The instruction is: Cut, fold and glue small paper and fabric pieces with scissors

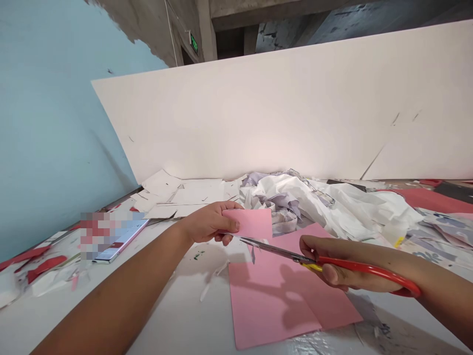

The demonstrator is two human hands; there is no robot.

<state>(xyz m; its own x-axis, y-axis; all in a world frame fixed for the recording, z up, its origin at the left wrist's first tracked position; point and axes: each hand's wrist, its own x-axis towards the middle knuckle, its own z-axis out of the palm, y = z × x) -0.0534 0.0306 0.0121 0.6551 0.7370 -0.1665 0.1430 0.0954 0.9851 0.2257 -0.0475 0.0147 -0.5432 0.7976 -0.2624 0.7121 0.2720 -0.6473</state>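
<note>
My left hand (210, 223) pinches a small pink paper piece (251, 223) and holds it up above the table. My right hand (343, 266) grips red-handled scissors (295, 256), fingers through the loops. The blades point left and their tips meet the lower edge of the held pink piece. Under both hands a larger pink paper sheet (281, 301) lies flat on the white table (177, 320).
A heap of crumpled white and printed paper (318, 202) lies behind the hands. Flat white card pieces (177, 195) are stacked at the back left. A phone (121, 239) and red scraps (40, 266) lie at the left. A tall white board (281, 113) stands behind.
</note>
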